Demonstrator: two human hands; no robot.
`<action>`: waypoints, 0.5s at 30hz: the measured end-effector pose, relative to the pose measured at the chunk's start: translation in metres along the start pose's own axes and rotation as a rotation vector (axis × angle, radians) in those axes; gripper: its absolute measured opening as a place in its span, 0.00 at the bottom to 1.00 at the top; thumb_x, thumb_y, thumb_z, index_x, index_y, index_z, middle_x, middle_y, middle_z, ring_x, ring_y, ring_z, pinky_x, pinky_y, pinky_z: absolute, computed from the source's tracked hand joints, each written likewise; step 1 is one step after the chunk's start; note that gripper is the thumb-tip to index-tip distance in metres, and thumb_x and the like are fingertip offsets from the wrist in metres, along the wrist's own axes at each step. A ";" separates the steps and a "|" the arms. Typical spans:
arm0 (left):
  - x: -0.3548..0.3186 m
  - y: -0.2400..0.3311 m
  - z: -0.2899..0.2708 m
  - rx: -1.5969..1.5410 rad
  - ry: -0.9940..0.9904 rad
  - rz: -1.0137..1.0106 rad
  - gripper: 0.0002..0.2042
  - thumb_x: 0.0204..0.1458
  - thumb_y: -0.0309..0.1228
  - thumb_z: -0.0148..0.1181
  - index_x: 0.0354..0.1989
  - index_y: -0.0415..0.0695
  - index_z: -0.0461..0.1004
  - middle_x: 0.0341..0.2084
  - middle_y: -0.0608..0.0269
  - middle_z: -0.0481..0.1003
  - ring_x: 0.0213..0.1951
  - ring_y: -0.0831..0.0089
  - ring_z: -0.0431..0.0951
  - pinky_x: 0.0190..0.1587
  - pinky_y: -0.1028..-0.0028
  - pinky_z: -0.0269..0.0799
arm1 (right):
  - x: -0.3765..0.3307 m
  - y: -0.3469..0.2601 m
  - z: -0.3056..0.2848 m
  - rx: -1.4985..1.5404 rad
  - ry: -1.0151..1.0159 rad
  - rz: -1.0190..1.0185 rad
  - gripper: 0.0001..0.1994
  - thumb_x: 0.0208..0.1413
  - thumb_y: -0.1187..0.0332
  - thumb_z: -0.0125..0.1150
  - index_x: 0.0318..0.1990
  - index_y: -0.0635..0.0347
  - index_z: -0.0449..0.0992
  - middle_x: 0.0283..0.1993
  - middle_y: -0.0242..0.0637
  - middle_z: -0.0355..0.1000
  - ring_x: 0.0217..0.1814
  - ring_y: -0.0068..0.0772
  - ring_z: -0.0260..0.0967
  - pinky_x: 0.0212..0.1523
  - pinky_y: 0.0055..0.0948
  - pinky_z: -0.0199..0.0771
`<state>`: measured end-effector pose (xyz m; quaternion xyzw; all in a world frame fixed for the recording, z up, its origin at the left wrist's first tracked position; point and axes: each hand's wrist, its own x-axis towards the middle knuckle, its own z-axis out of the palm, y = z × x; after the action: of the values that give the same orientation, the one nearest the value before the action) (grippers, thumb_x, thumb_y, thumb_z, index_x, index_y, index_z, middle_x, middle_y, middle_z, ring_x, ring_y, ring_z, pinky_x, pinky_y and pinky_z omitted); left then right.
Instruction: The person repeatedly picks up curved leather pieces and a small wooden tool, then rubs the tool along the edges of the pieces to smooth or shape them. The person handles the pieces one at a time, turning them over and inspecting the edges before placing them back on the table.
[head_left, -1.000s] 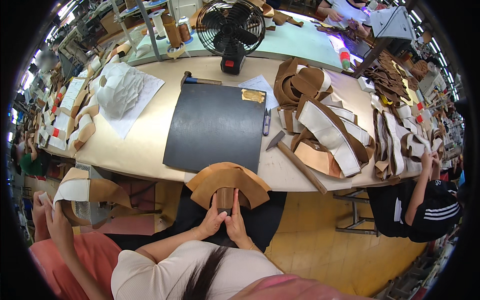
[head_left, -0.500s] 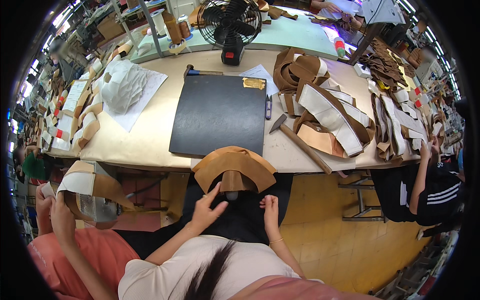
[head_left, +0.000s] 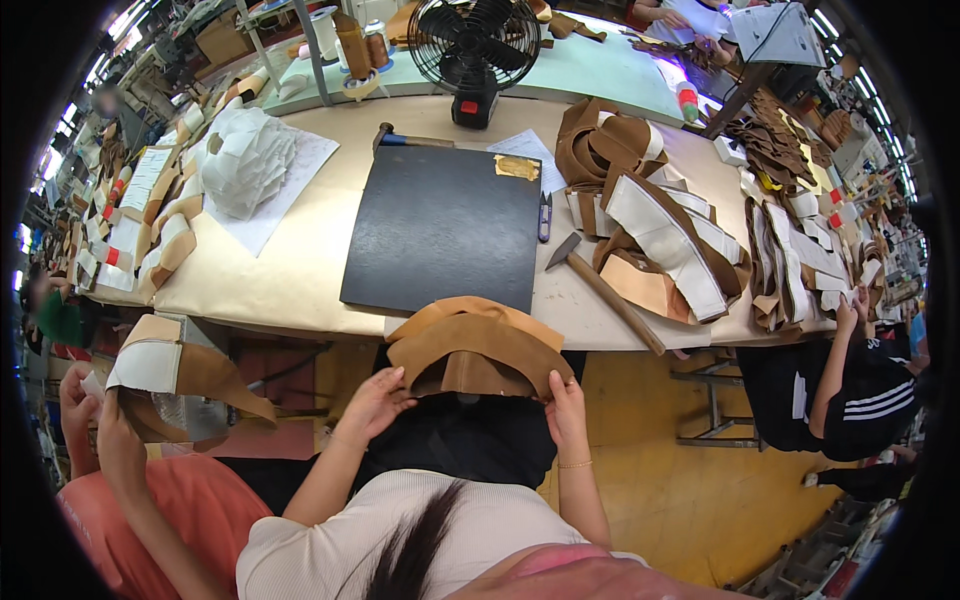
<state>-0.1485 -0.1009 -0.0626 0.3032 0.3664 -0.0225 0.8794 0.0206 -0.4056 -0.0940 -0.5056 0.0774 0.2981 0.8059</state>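
A curved brown leather piece, with a lighter tan layer along its far edge, arches over my lap at the table's front edge. Its left end lies in the fingers of my left hand, thumb at the corner. The opposite end is pinched by my right hand, thumb on top and fingers partly hidden below. Under the arch shows a narrower upright brown strip; what supports it is mostly hidden. Just beyond the leather lies a flat black board on the paper-covered table.
Right of the board lie a hammer, purple-handled thread snips and piled brown-and-white leather parts. Another hammer and a black fan stand farther back. White pieces are heaped left. People work on both sides; the left one holds leather.
Both hands have moved outward to the leather's two ends and closed on them. The right hand came from beside the piece, and the leather now sits spread wider.
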 end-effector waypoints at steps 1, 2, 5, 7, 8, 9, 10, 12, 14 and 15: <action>0.002 0.006 -0.009 0.053 0.030 0.027 0.09 0.63 0.37 0.60 0.44 0.45 0.74 0.34 0.64 0.79 0.36 0.70 0.80 0.42 0.67 0.78 | -0.005 -0.009 0.006 -0.042 0.115 -0.045 0.15 0.66 0.63 0.62 0.55 0.60 0.74 0.47 0.30 0.77 0.44 0.20 0.74 0.44 0.24 0.75; 0.002 0.010 -0.014 0.095 0.070 0.061 0.08 0.63 0.35 0.61 0.44 0.45 0.74 0.34 0.64 0.79 0.35 0.70 0.80 0.40 0.68 0.79 | -0.009 -0.020 0.004 -0.103 0.175 -0.085 0.12 0.65 0.65 0.64 0.51 0.61 0.76 0.44 0.30 0.78 0.42 0.19 0.72 0.44 0.23 0.74; -0.018 0.061 0.020 0.178 0.118 0.232 0.10 0.61 0.27 0.60 0.48 0.39 0.74 0.41 0.59 0.80 0.40 0.72 0.81 0.45 0.70 0.79 | -0.026 -0.070 0.027 -0.177 0.140 -0.284 0.12 0.63 0.66 0.66 0.48 0.63 0.76 0.42 0.29 0.76 0.39 0.16 0.69 0.42 0.20 0.70; -0.032 0.097 0.022 0.241 0.085 0.310 0.10 0.59 0.26 0.62 0.48 0.38 0.75 0.42 0.61 0.79 0.42 0.74 0.80 0.48 0.73 0.76 | -0.029 -0.094 0.037 -0.253 0.016 -0.344 0.12 0.62 0.66 0.68 0.45 0.64 0.76 0.39 0.27 0.75 0.38 0.15 0.67 0.40 0.18 0.67; -0.035 0.112 0.024 0.259 0.052 0.378 0.10 0.58 0.26 0.63 0.47 0.39 0.76 0.40 0.64 0.80 0.41 0.76 0.80 0.47 0.74 0.76 | -0.030 -0.101 0.049 -0.294 -0.025 -0.340 0.11 0.62 0.66 0.68 0.44 0.64 0.76 0.39 0.27 0.75 0.38 0.15 0.66 0.40 0.18 0.67; -0.035 0.127 0.017 0.287 0.063 0.413 0.09 0.57 0.26 0.64 0.45 0.40 0.76 0.38 0.66 0.80 0.40 0.78 0.79 0.46 0.76 0.75 | -0.027 -0.106 0.066 -0.332 -0.067 -0.345 0.11 0.62 0.66 0.68 0.43 0.64 0.77 0.38 0.26 0.74 0.38 0.15 0.66 0.40 0.18 0.66; -0.039 0.143 0.014 0.322 0.096 0.482 0.08 0.57 0.25 0.64 0.44 0.40 0.77 0.38 0.66 0.80 0.39 0.79 0.79 0.45 0.77 0.74 | -0.021 -0.111 0.085 -0.362 -0.105 -0.357 0.10 0.62 0.66 0.68 0.42 0.64 0.77 0.37 0.26 0.74 0.38 0.15 0.66 0.40 0.18 0.66; -0.043 0.178 0.000 0.347 0.192 0.656 0.08 0.57 0.26 0.64 0.44 0.39 0.77 0.38 0.66 0.80 0.39 0.79 0.78 0.45 0.78 0.73 | -0.005 -0.113 0.128 -0.483 -0.227 -0.256 0.10 0.61 0.68 0.67 0.43 0.67 0.78 0.38 0.28 0.75 0.38 0.16 0.67 0.41 0.19 0.68; -0.058 0.222 -0.024 0.478 0.401 0.856 0.09 0.57 0.28 0.65 0.43 0.38 0.78 0.38 0.67 0.79 0.40 0.79 0.77 0.46 0.78 0.73 | 0.022 -0.101 0.192 -0.457 -0.377 -0.210 0.14 0.59 0.68 0.69 0.48 0.68 0.78 0.40 0.32 0.77 0.42 0.19 0.72 0.43 0.20 0.72; -0.067 0.245 -0.030 0.529 0.572 0.952 0.11 0.56 0.29 0.67 0.44 0.37 0.78 0.37 0.68 0.79 0.40 0.78 0.76 0.46 0.78 0.72 | 0.033 -0.096 0.224 -0.490 -0.480 -0.117 0.18 0.60 0.68 0.68 0.55 0.68 0.76 0.44 0.33 0.78 0.43 0.20 0.73 0.44 0.21 0.74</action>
<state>-0.1525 0.1028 0.0916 0.6354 0.3942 0.3648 0.5548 0.0613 -0.2295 0.0720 -0.6031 -0.2173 0.3713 0.6717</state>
